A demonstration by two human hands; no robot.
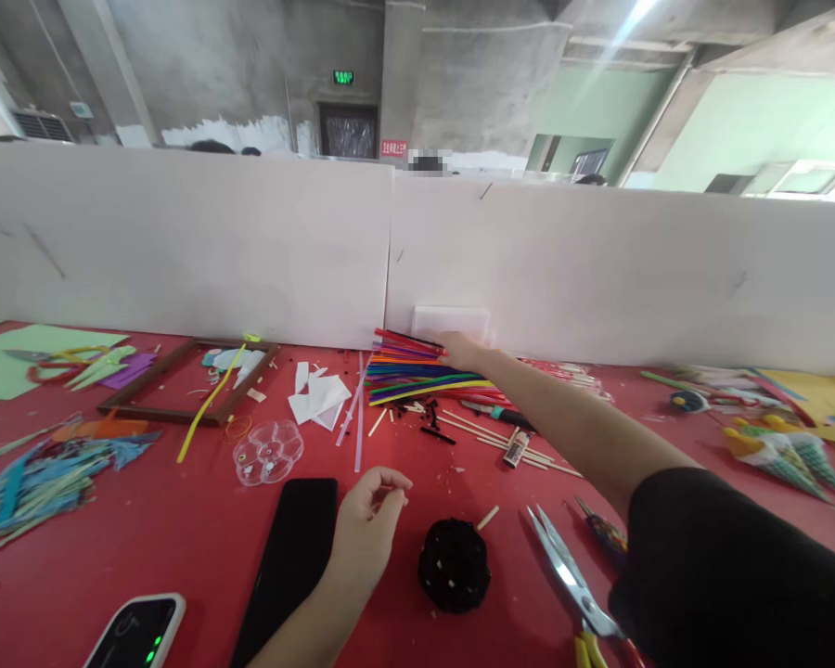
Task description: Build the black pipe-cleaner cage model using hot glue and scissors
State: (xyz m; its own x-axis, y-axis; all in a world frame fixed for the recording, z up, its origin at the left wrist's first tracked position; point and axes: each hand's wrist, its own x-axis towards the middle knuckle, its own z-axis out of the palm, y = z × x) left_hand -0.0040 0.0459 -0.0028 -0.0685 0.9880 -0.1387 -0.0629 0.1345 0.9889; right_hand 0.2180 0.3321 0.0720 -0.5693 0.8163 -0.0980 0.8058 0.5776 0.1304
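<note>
At the back of the red table my right hand [468, 353] reaches over a bundle of colourful pipe cleaners [407, 376]. It touches the red ones on top; its fingers are too unclear to show a grip. My left hand [370, 515] hovers nearer the front, with thumb and fingers curled in a pinch; anything between the tips is too small to make out. A round black fuzzy piece with pale specks [454, 564] lies to its right. Left of that hand is a black phone-like slab [293, 557]. A short pale stick [488, 517] sits beside the black piece.
Large scissors [571, 571] lie at the right front. White boards [250, 250] stand along the back edge. Further items are a brown frame [163, 413], a clear flower-shaped tray [269, 452], white paper scraps [322, 401], thin sticks [483, 431], a small bottle [516, 449] and a white-rimmed device [139, 635].
</note>
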